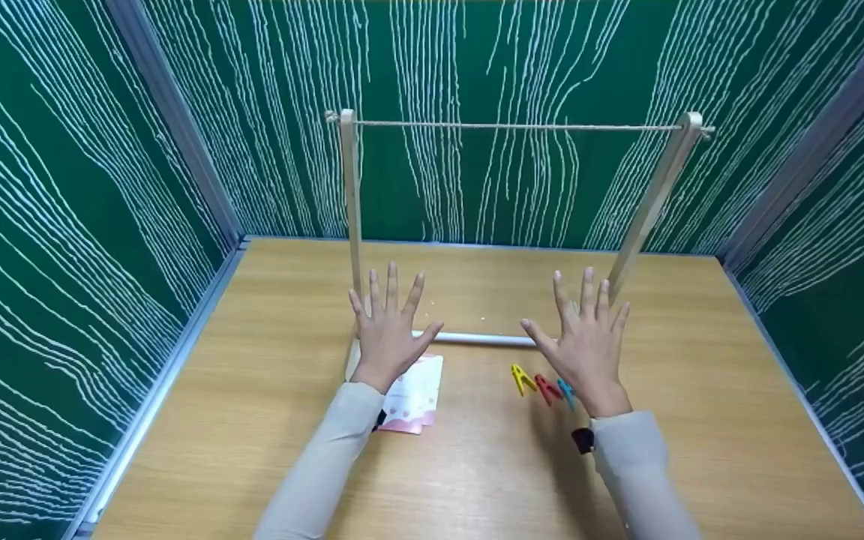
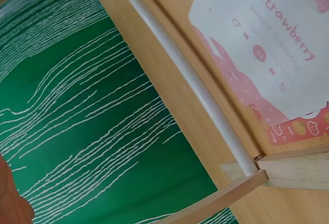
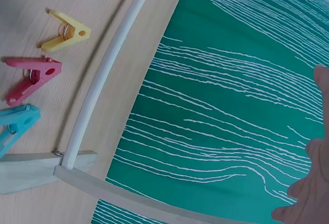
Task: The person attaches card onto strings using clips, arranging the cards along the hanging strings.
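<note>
Both hands are held up over the table with fingers spread, holding nothing. My left hand (image 1: 387,334) hovers above a small stack of printed cards (image 1: 415,390); in the left wrist view the top white card (image 2: 267,44) reads "strawberry" and a red one (image 2: 295,129) peeks out below. My right hand (image 1: 586,349) is above and beside three spring clips: a yellow clip (image 3: 67,31), a red clip (image 3: 35,77) and a blue clip (image 3: 18,124). Behind the hands stands a wooden frame (image 1: 352,187) with a string (image 1: 514,126) tied between its two posts.
A white rod (image 1: 484,340) joins the frame's posts low down, near the tabletop (image 1: 477,480). Green panels (image 1: 432,187) with white wavy lines enclose the table at the back and both sides. Small pale specks lie behind the rod.
</note>
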### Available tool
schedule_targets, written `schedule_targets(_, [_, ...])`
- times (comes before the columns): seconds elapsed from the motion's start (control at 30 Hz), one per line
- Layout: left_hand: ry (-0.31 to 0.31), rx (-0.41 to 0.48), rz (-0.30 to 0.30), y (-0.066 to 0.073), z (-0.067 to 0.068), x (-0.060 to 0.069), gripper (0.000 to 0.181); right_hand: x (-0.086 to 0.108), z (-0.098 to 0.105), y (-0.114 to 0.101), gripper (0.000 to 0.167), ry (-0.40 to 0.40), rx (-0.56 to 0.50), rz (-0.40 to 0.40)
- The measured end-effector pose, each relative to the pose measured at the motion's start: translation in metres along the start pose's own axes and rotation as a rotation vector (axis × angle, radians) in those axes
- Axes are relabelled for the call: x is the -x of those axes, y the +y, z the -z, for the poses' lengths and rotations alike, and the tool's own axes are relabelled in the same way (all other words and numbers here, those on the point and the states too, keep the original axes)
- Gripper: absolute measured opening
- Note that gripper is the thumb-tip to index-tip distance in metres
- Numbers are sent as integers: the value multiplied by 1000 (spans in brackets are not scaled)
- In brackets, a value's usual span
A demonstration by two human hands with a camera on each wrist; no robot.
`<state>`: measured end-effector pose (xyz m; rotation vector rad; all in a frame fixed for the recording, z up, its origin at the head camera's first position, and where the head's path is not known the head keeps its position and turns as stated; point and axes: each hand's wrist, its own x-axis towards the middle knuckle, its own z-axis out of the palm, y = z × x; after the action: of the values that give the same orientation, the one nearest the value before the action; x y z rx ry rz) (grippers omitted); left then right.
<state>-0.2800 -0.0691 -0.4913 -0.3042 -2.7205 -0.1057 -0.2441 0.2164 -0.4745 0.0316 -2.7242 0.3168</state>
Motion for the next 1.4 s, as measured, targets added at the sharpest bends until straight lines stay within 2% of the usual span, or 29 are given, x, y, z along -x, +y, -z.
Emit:
schedule_targets(0.13, [27,24,7,-3,-1,3,82,0,4,0,88,10,-22,-4])
schedule_targets(0.33, [17,66,32,-12,1,6,81,2,9,4,85,30,-98,-9])
schedule_targets(0.47, [18,178,42,-16,-1,9,78,7,9,8,81,34,-185,-40])
schedule_targets(0.63, [15,343,85,-22,-10,15,74,14,2,16,77,30,-330,-148])
schedule_targets(0.73, [-19,436,137,-28,-17,19,70,20,-5,22,75,13,-432,-227])
schedule_targets(0.87, [-106,564,206,-36,-29,24,64,28,-15,29,71,-4,-565,-304])
schedule_targets(1.0, [-184,692,246,-45,-43,28,60,37,-26,36,65,4,-651,-318])
schedule_targets(1.1, [-211,770,246,-51,-54,31,55,44,-34,39,61,3,-691,-324])
schedule_targets(1.23, [-245,831,247,-58,-67,36,48,53,-45,43,56,-29,-735,-350])
schedule_targets(1.4, [-267,842,261,-65,-77,41,45,63,-57,48,53,-111,-729,-407])
